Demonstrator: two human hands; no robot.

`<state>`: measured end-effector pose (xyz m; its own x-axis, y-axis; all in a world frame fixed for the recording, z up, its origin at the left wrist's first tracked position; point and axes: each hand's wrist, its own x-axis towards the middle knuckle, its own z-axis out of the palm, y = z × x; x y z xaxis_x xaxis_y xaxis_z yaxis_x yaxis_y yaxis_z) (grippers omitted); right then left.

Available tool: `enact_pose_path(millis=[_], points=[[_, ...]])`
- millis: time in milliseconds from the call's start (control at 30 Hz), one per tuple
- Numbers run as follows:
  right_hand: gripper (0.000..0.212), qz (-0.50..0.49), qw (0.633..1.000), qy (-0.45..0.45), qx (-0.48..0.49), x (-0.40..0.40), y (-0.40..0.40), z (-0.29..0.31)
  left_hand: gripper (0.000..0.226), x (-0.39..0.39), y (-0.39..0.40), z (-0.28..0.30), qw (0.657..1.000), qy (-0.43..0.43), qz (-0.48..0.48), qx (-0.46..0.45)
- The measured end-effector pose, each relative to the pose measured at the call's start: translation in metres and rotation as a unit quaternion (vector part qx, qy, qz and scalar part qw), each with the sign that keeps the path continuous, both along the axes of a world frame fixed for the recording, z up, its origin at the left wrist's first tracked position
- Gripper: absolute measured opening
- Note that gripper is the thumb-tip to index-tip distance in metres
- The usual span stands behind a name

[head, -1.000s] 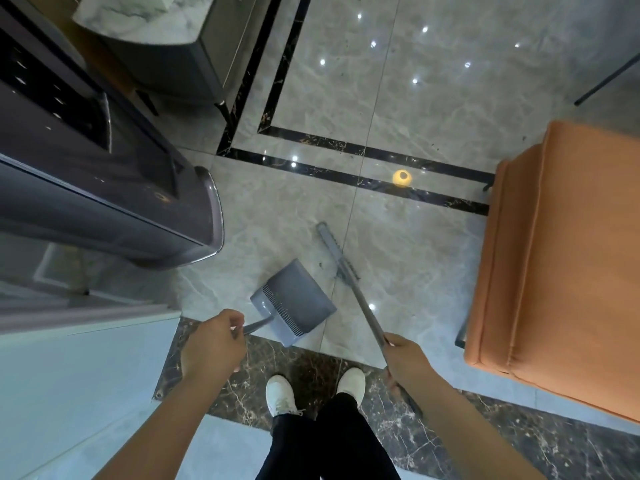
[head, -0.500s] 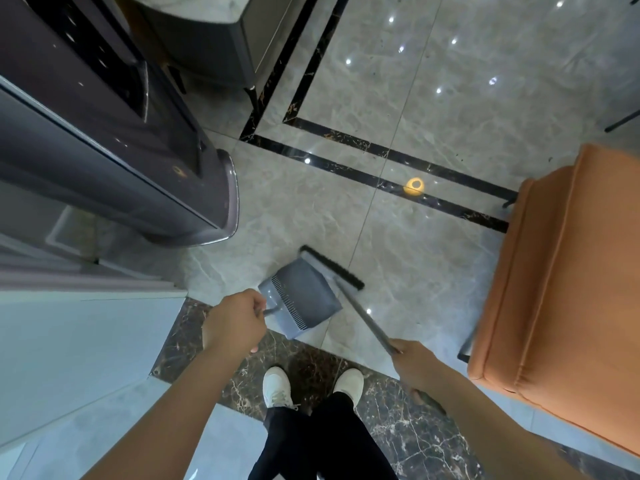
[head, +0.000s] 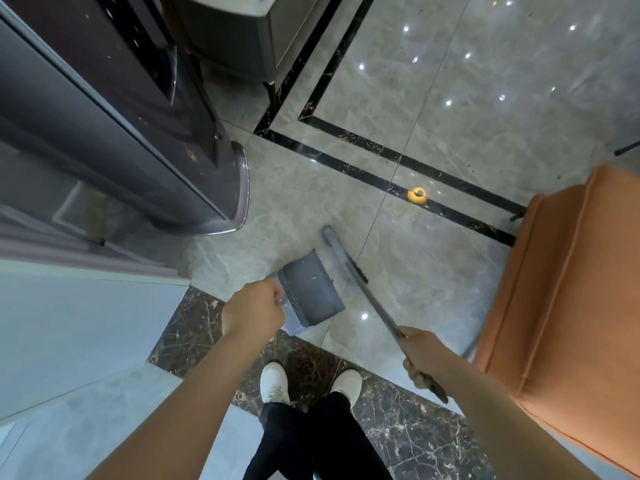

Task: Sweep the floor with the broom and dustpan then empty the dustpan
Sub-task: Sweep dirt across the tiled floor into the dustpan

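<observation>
Grey plastic dustpan (head: pixel 309 289) sits at centre frame; the left hand (head: pixel 252 310) grips its handle with curled fingers. Right of centre, the right hand (head: pixel 420 355) wraps the broom (head: pixel 349 268) shaft, whose head lies just beside the pan's far edge. Tilting the pan could spill the few specks inside. Farther up, a yellow ring (head: pixel 416 195) lies unswept. No brand, label or writing is legible.

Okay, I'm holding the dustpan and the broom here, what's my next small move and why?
Probably draw the grey long-handled broom in the right hand toward the open mouth of the grey plastic dustpan, which the left hand holds low by the floor. The broom head sits just beside the pan's edge.
</observation>
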<state>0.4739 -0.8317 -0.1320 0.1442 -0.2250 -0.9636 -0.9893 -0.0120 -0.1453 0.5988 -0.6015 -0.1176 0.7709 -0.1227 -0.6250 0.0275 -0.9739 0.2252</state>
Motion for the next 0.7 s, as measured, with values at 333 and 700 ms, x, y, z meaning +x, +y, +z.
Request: enact_pose_path(millis=[333, 700], points=[[0.044, -0.050, 0.998, 0.022, 0.039, -0.011, -0.024, 0.026, 0.020, -0.002, 0.002, -0.001, 1.000, -0.013, -0.001, -0.009], [0.042, -0.017, 0.996, 0.026, 0.081, -0.003, 0.012, 0.003, 0.022, 0.001, -0.001, -0.004, 1.000, -0.018, -0.006, -0.017]])
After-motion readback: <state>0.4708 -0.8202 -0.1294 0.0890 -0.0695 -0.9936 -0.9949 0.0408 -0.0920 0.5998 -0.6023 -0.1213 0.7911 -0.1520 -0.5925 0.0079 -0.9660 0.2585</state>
